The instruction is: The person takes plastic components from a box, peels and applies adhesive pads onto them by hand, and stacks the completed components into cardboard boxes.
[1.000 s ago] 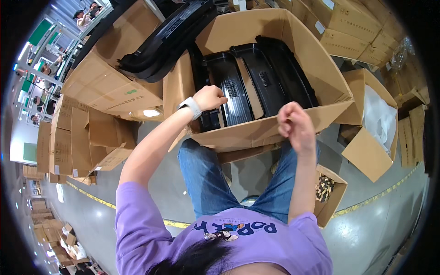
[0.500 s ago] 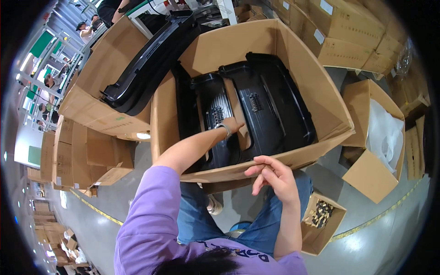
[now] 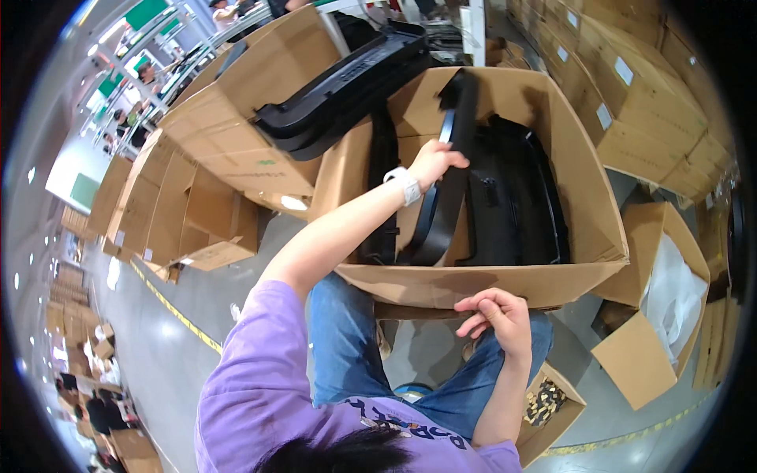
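In the large cardboard box [image 3: 587,181] in front of me, my left hand [image 3: 435,165] grips the edge of a black plastic panel [image 3: 443,225], which stands tilted up on its side. A second black panel [image 3: 516,197] lies to the right of it inside the box, and another narrow black piece [image 3: 381,189] leans along the left wall. My right hand [image 3: 501,319] hovers just outside the near rim, holding nothing, its fingers apart and partly bent.
More black plastic panels [image 3: 339,91] rest stacked across another carton [image 3: 244,102] at the left. An open box with white plastic wrap [image 3: 670,299] stands to the right. Near my right leg sits a small carton of little black and tan parts [image 3: 544,404]. Stacked cartons [image 3: 646,118] rise behind.
My left hand has moved up and away with the black panel, turning it from lying flat to standing on its side. My right hand stays near the front rim. The head view has shifted.
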The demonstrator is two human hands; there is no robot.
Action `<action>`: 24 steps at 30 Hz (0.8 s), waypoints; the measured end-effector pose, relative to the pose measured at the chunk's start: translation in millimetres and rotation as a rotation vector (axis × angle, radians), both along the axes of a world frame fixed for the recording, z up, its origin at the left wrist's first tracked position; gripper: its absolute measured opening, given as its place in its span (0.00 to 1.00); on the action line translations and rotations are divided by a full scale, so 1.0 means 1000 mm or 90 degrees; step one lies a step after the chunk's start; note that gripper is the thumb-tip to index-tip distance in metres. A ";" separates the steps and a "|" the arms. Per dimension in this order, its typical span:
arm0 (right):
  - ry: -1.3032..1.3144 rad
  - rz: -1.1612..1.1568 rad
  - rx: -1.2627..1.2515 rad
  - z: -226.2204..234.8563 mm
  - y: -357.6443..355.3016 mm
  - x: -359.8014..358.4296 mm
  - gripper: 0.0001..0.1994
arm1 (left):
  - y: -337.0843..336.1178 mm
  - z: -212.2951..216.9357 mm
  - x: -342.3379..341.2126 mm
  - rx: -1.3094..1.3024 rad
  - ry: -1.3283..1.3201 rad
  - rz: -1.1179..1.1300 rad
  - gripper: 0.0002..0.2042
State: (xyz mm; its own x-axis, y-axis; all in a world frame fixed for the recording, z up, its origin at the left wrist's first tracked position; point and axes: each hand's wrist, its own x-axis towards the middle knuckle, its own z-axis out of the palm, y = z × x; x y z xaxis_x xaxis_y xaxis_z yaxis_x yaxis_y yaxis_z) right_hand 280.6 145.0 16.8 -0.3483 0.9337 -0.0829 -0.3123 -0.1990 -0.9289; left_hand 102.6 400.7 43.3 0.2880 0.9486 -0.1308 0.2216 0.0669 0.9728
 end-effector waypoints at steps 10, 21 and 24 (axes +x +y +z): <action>0.116 0.202 0.115 0.093 -0.108 -0.056 0.15 | -0.171 0.176 -0.046 0.599 0.307 -0.365 0.12; -0.019 0.188 0.280 0.092 -0.193 -0.070 0.04 | -0.345 0.009 -0.109 0.469 0.586 -0.708 0.05; -0.093 -0.034 0.385 0.069 -0.176 -0.080 0.04 | -0.351 -0.011 -0.126 0.465 0.522 -0.608 0.04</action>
State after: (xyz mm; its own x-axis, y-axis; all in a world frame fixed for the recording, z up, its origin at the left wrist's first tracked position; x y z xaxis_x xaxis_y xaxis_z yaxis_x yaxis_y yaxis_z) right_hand 200.6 -30.9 85.8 -0.3255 0.8455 0.4234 -0.1692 0.3884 -0.9058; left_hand -23.0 49.3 32.4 0.9181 0.3677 -0.1477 0.3959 -0.8662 0.3049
